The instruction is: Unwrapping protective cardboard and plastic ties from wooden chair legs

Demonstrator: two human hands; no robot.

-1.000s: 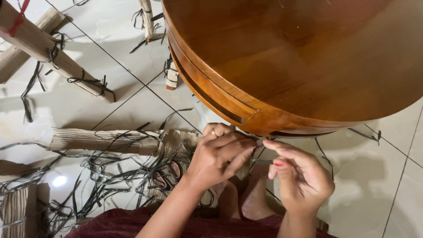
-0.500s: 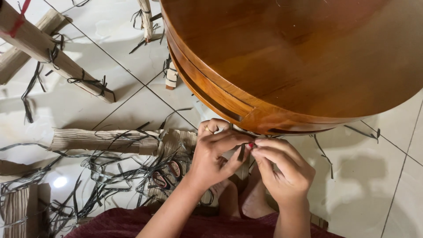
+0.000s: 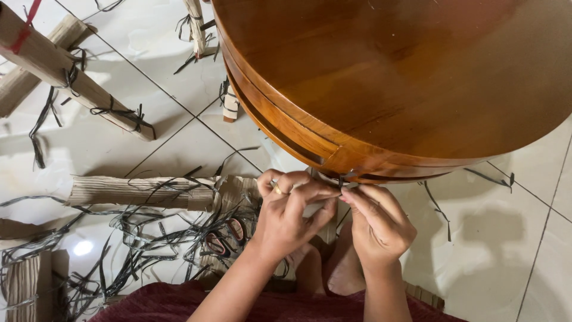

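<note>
Dark strap point(image 3: 341, 182) sits at the lower rim of the round wooden bench point(image 3: 417, 77), directly above both grips, pinched between them. Left hand point(image 3: 292, 209): fingers curled, tips closed on the strap, a ring on one finger. Right hand point(image 3: 375, 223): fingers bent, tips closed on the same strap, touching the left fingertips. Left of the left hand, loose black strips point(image 3: 143, 244) and corrugated cardboard wrapping point(image 3: 137, 191) lie on the white tiled floor point(image 3: 512, 250). Bare feet point(image 3: 333, 268) below the hands.
</note>
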